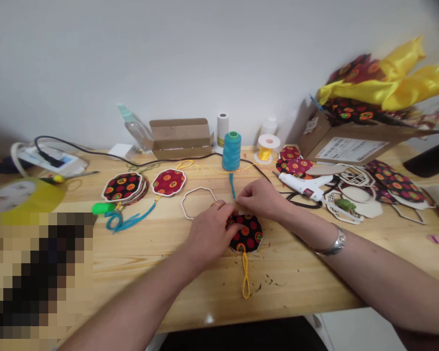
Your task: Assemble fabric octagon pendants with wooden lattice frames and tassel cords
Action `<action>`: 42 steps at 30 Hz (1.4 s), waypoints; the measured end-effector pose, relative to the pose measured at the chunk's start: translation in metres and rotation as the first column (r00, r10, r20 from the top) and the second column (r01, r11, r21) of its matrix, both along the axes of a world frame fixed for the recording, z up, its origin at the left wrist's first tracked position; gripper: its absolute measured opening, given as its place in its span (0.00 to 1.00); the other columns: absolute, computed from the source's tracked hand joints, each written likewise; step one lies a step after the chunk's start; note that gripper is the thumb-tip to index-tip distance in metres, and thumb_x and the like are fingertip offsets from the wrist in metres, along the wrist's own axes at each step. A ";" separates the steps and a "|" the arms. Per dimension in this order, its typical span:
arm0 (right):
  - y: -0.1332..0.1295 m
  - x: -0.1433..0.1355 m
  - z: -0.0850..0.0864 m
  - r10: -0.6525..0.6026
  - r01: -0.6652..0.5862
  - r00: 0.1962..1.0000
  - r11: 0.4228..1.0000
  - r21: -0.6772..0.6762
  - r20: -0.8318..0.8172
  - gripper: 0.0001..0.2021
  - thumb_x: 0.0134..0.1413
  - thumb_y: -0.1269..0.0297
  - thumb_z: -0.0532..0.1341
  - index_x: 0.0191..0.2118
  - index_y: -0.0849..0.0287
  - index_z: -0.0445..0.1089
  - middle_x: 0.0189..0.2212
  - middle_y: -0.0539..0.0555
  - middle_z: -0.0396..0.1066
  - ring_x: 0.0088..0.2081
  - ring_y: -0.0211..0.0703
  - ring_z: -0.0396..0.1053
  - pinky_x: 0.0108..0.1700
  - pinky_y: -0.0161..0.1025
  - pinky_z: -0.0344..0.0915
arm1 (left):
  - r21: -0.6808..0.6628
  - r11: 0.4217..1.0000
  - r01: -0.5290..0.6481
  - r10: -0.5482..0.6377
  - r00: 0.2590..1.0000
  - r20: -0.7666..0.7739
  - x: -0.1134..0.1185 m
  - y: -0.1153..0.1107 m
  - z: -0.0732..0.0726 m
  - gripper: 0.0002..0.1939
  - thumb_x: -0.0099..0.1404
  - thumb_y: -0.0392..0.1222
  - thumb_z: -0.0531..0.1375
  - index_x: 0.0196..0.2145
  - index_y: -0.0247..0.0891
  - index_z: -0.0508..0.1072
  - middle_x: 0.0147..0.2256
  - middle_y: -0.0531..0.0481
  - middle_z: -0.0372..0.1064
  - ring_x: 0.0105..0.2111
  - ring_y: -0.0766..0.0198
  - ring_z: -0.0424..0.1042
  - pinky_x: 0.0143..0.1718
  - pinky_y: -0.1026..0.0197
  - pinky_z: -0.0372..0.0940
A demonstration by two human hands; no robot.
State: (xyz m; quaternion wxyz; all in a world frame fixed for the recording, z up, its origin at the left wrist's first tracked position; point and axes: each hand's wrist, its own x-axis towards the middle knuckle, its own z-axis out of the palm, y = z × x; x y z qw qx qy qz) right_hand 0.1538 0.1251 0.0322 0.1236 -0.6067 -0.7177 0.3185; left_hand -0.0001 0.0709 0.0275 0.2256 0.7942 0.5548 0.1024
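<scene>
Head view: left hand (209,228) gripping flowered ornament (251,233), right hand (262,197) pinched at its far edge, contents unclear; apparently edge work, next wanting steady hold.

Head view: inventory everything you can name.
Black floral ornament: 1, black, centre
Braided loop: 1, yellow, centre front
Ornament stack: 1, black top, left
Red floral ornament: 1, red, left centre
Cords: several, teal, left
Wooden frame: 1, pale, centre
Thread spool: 1, teal, back centre
Cord spool: 1, yellow, back centre
Glue gun: 1, white, right
Wooden cutouts: several, pale, right
Small open box: 1, brown, back
Large box: 1, brown, back right
Satin: some, yellow, in large box
Spray bottle: 1, clear, back left
Tape roll: 1, yellow, far left
Screwdriver: 1, yellow handle, left
Cabling: some, black, back
Table: 1, pale wood, beneath
Bracelet: 1, silver, right wrist
Left hand: 1, on black ornament
Right hand: 1, beside left
</scene>
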 end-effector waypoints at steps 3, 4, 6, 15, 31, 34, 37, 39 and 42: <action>-0.004 0.000 0.003 0.010 -0.010 0.999 1.000 0.005 0.033 0.09 0.42 0.70 0.58 0.21 0.63 0.76 0.17 0.52 0.71 0.22 0.34 0.62 0.24 0.32 0.53 | 0.008 1.000 0.007 -0.007 1.000 0.000 0.000 0.000 0.000 0.04 0.62 0.41 0.59 0.35 0.41 0.70 0.37 0.52 0.68 0.38 0.59 0.69 0.37 0.58 0.61; -0.005 0.000 0.004 0.015 -0.015 0.999 1.000 0.007 0.046 0.09 0.43 0.69 0.58 0.22 0.62 0.76 0.18 0.52 0.71 0.22 0.35 0.63 0.24 0.32 0.53 | 0.011 1.000 0.010 -0.010 1.000 0.001 0.000 0.000 0.000 0.04 0.62 0.41 0.59 0.35 0.41 0.70 0.37 0.52 0.68 0.38 0.59 0.69 0.37 0.58 0.61; -0.008 0.001 0.010 0.022 -0.023 0.998 1.000 0.012 0.067 0.10 0.45 0.67 0.58 0.24 0.61 0.77 0.19 0.53 0.73 0.23 0.36 0.64 0.25 0.33 0.54 | 0.014 1.000 0.012 -0.012 1.000 0.006 -0.001 0.000 0.000 0.04 0.62 0.41 0.59 0.35 0.41 0.70 0.37 0.52 0.68 0.38 0.59 0.69 0.37 0.58 0.61; -0.031 0.052 0.036 -0.028 -0.085 0.897 0.969 0.234 0.441 0.13 0.58 0.63 0.53 0.37 0.57 0.76 0.33 0.55 0.76 0.34 0.46 0.72 0.33 0.37 0.60 | 0.025 1.000 0.007 -0.008 0.999 0.031 -0.002 0.001 -0.003 0.04 0.62 0.42 0.60 0.34 0.41 0.69 0.37 0.53 0.68 0.37 0.60 0.68 0.36 0.58 0.60; -0.080 0.160 0.024 -0.409 -0.053 0.661 0.811 0.583 0.629 0.14 0.61 0.66 0.49 0.37 0.60 0.72 0.35 0.64 0.74 0.37 0.56 0.70 0.38 0.47 0.66 | 0.004 1.000 0.004 -0.004 0.998 0.067 -0.003 0.002 -0.005 0.03 0.62 0.42 0.59 0.34 0.41 0.68 0.36 0.53 0.68 0.37 0.61 0.68 0.36 0.59 0.59; -0.062 0.166 0.024 -0.267 -0.160 0.747 0.817 0.554 0.609 0.17 0.61 0.69 0.47 0.45 0.62 0.72 0.42 0.64 0.73 0.43 0.56 0.69 0.44 0.49 0.65 | -0.003 1.000 -0.002 0.002 0.998 0.062 -0.002 0.002 -0.004 0.03 0.62 0.42 0.59 0.34 0.41 0.69 0.36 0.53 0.68 0.37 0.61 0.68 0.36 0.59 0.59; -0.035 0.174 0.023 0.030 -0.381 0.807 0.789 0.482 0.590 0.19 0.59 0.70 0.49 0.52 0.63 0.68 0.50 0.62 0.70 0.51 0.54 0.65 0.52 0.49 0.62 | -0.003 1.000 -0.003 0.004 0.998 0.068 -0.002 0.002 -0.003 0.03 0.62 0.41 0.59 0.34 0.41 0.69 0.36 0.53 0.68 0.37 0.61 0.68 0.37 0.59 0.59; -0.019 0.178 0.021 0.185 -0.483 0.786 0.779 0.400 0.589 0.19 0.59 0.69 0.50 0.53 0.60 0.68 0.51 0.60 0.70 0.53 0.53 0.63 0.52 0.49 0.62 | -0.002 1.000 -0.004 0.004 0.997 0.073 -0.002 0.002 -0.002 0.03 0.61 0.41 0.60 0.34 0.41 0.69 0.36 0.53 0.68 0.37 0.61 0.68 0.37 0.59 0.60; -0.001 0.180 0.021 0.313 -0.561 0.754 0.764 0.318 0.578 0.20 0.58 0.69 0.51 0.54 0.57 0.68 0.51 0.58 0.70 0.53 0.51 0.63 0.53 0.48 0.61 | 0.000 1.000 -0.006 0.006 0.997 0.074 -0.002 0.001 -0.002 0.04 0.61 0.41 0.60 0.34 0.41 0.69 0.37 0.53 0.68 0.37 0.61 0.68 0.37 0.59 0.60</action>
